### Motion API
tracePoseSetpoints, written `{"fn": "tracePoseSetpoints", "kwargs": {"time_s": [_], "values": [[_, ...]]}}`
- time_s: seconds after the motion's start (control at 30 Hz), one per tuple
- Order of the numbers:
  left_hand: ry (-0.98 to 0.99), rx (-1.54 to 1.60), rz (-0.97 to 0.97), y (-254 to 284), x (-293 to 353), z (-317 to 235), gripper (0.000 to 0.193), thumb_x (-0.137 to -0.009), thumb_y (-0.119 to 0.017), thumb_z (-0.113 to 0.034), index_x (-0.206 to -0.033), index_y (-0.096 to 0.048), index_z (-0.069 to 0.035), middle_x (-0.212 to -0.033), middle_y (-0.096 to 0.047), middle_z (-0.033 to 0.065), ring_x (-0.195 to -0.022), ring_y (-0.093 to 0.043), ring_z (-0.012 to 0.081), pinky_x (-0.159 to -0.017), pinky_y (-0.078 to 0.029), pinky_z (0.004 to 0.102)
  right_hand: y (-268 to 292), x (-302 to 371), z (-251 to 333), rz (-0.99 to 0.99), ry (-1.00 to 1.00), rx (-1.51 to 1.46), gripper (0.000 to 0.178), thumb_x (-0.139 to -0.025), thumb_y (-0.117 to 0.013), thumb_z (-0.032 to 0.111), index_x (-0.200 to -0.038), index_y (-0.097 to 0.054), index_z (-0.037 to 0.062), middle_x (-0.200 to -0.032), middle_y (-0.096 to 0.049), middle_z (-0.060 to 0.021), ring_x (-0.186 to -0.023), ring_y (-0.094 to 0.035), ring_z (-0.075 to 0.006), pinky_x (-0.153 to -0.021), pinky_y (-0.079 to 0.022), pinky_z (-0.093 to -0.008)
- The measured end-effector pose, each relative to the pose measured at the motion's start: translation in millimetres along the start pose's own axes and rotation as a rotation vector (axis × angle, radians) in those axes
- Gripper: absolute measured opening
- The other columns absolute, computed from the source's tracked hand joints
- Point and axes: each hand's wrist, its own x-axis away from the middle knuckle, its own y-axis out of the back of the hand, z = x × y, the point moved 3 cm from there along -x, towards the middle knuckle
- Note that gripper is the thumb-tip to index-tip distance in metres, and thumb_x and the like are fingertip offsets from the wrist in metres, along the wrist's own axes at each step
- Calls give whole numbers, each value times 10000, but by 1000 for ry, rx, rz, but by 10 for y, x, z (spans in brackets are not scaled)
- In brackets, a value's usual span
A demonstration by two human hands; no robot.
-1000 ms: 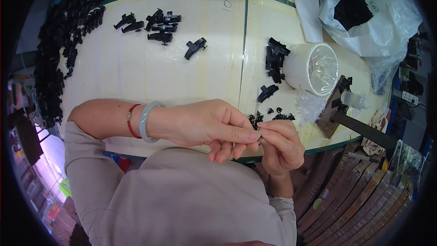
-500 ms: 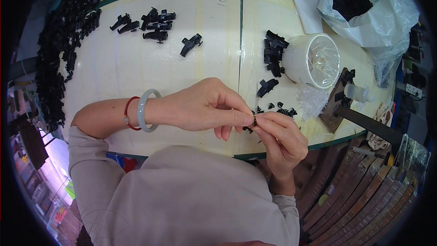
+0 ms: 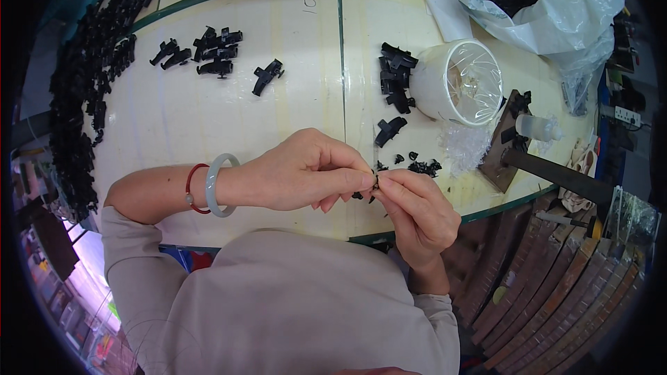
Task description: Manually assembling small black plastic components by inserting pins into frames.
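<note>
My left hand (image 3: 306, 173) and my right hand (image 3: 420, 212) meet fingertip to fingertip low over the table's near side. Pinched between them is a small black part (image 3: 376, 182), mostly covered by my fingers, so its exact shape is hidden. Just beyond my right hand lie several tiny black pieces (image 3: 424, 168). A larger black plastic fitting (image 3: 390, 131) rests farther back, in front of a small stack of similar black fittings (image 3: 396, 76). To the left, one cross-shaped black fitting (image 3: 267, 76) lies alone near a small group of fittings (image 3: 217, 52).
A long heap of black fittings (image 3: 76, 97) lines the left side. On the right stand a white tub (image 3: 432, 83) lined with clear plastic, a metal stand (image 3: 497, 156), a small translucent bottle (image 3: 533, 127) and a white bag (image 3: 577, 17) with black contents.
The whole scene sits slightly farther left in the picture, as the head view has shifted. Both hands keep their pinch on the small black part, with little other visible change.
</note>
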Motion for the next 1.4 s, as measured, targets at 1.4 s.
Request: {"fn": "tracePoseSetpoints", "kwargs": {"time_s": [1.4], "values": [[-13,513,109,123,-140,62,269,-940,-481,-32,-1204,-508,8,-1057,-592,76,-967,-626,183,-891,-524,341,193,-304,53,-90,14,188,277,-669,-712,-117,-930,-662,-37,-873,-655,-163,-743,-636,-231,-622,-503,-267]]}}
